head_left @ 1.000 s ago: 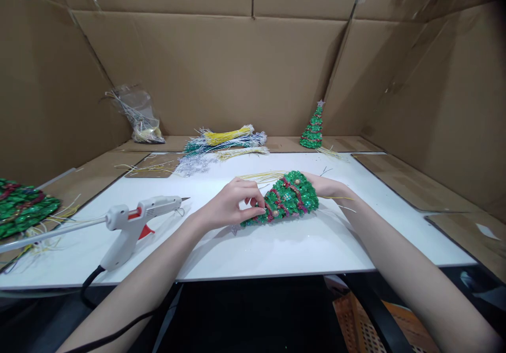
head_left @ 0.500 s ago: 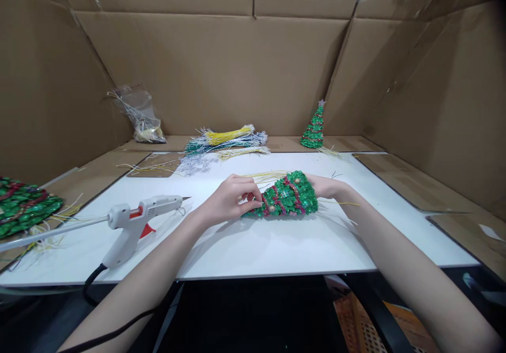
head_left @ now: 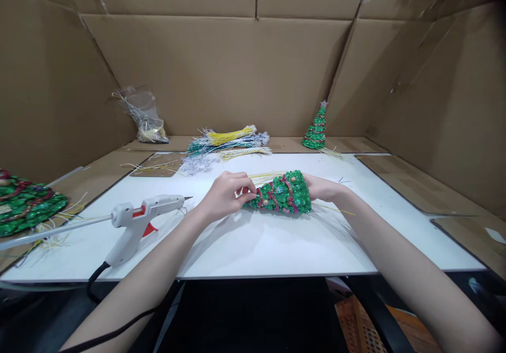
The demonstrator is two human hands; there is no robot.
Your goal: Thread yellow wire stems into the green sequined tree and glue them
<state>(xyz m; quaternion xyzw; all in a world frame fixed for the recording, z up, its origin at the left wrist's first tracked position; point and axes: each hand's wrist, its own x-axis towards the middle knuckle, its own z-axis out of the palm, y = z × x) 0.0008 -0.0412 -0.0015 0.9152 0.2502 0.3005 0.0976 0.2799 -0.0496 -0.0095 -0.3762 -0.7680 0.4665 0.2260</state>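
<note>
A small green Christmas tree with red garland and tiny ornaments lies tilted on its side above the white board, its tip toward the left. The fingers of my left hand are closed on the tip end. My right hand is at the wide base; its fingers are hidden behind and inside the tree, which it appears to support. Thin yellow and white wires trail from the base and lie behind the tree. A white glue gun with a red trigger stands left of my left forearm.
Bundles of coloured wires lie at the back. A finished-looking tree with a star stands back right. A clear plastic bag leans on the cardboard wall. A larger green tree lies at far left; the glue gun's black cord crosses my left forearm.
The tree has turned slightly and shifted a little to the left with both hands, so a different side of its ornaments shows. The whole view has drifted slightly.
</note>
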